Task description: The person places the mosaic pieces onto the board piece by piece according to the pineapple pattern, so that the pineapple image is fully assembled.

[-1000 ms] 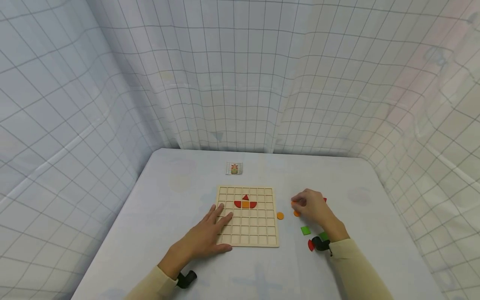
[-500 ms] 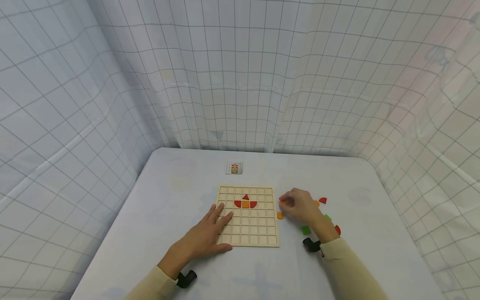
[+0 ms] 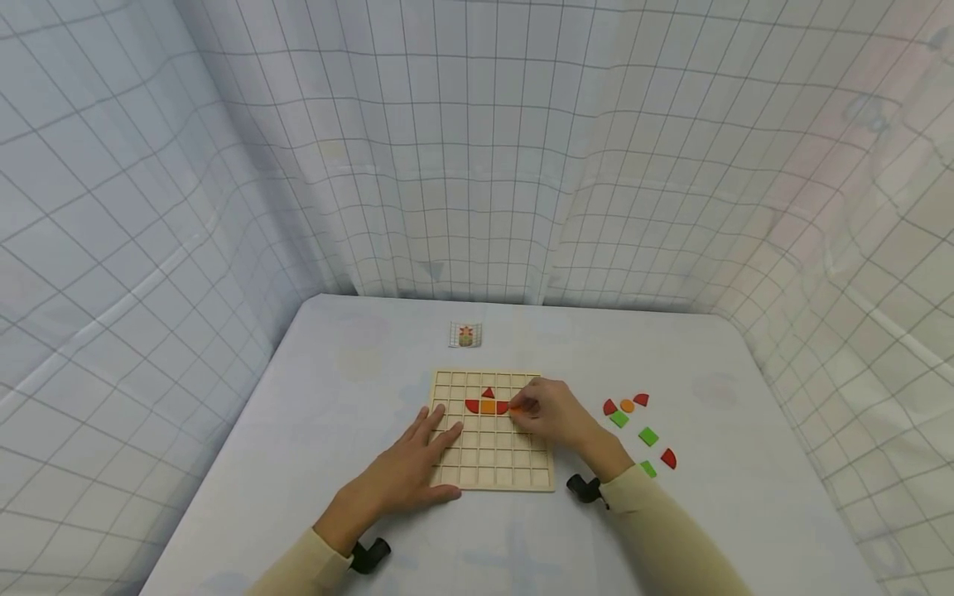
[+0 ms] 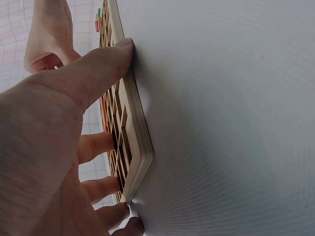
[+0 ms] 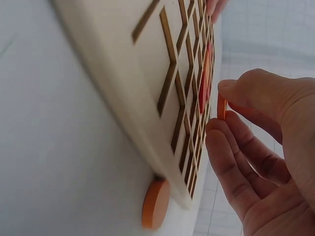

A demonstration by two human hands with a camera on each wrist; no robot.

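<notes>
My right hand [image 3: 555, 411] is nearly closed in a pinch: thumb above, fingertips below, with a thin orange piece [image 5: 221, 108] gripped edge-on between them. I hold it over the right part of the wooden grid board [image 3: 503, 458], just clear of the surface and near the shapes set there. My left hand [image 3: 406, 472] lies spread across the board's left side, holding nothing; two fingertips rest on the grid and the thumb touches the near edge.

In the board's cells, an orange square [image 3: 488, 406] sits between two red quarter-circles [image 3: 473, 406], with a red triangle [image 3: 488, 392] directly on its far side. An orange disc [image 5: 156, 204] lies just beside the board's right edge. Farther right of the board are another orange disc [image 3: 628, 406], three loose red quarter-circles [image 3: 669, 458], two green squares [image 3: 648, 436] and a third green piece [image 3: 648, 469], partly covered by my right sleeve [image 3: 659, 521]. Beyond the board's far edge, a small picture card [image 3: 465, 334] lies on the white-covered bench [image 3: 358, 356].
</notes>
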